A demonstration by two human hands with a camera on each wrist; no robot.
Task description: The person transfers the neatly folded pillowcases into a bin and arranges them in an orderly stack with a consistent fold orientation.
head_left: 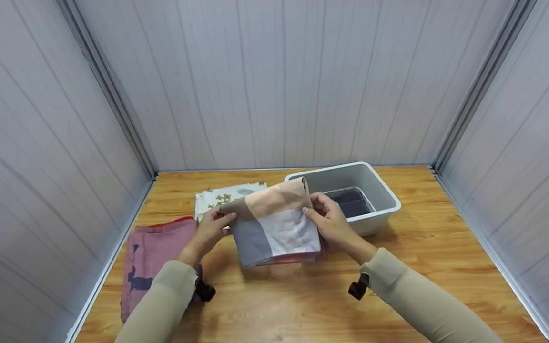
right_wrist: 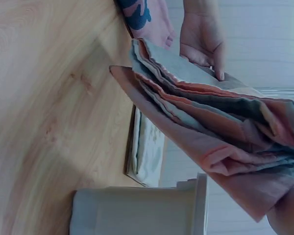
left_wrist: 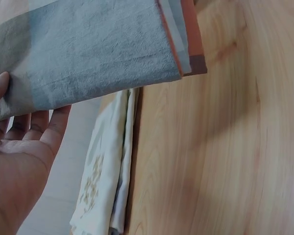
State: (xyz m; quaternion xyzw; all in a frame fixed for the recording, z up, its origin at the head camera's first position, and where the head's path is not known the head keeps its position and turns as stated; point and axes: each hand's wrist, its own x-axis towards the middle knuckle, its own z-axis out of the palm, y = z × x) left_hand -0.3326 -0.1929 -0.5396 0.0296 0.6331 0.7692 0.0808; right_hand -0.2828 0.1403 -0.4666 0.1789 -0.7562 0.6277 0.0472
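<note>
A folded checked cloth point(head_left: 274, 224) in grey, peach and white is held up above the table between both hands. My left hand point(head_left: 210, 233) pinches its left edge, thumb on top and fingers beneath. At its right edge, my right hand point(head_left: 334, 224) grips it with the thumb on the front. Many stacked layers of the cloth point(right_wrist: 201, 107) show in the right wrist view, with reddish and grey edges. There, only a small part of the right hand point(right_wrist: 286, 210) appears. Behind the cloth lies a folded white cloth with a leaf print point(head_left: 224, 194), partly covered.
A pink folded cloth point(head_left: 146, 252) with dark patches lies at the left, partly behind the left sleeve. At the back right stands a light grey plastic bin point(head_left: 384, 195) with a dark folded item point(head_left: 350, 202) inside. Pale panel walls point(head_left: 279, 85) enclose the wooden table point(head_left: 279, 305).
</note>
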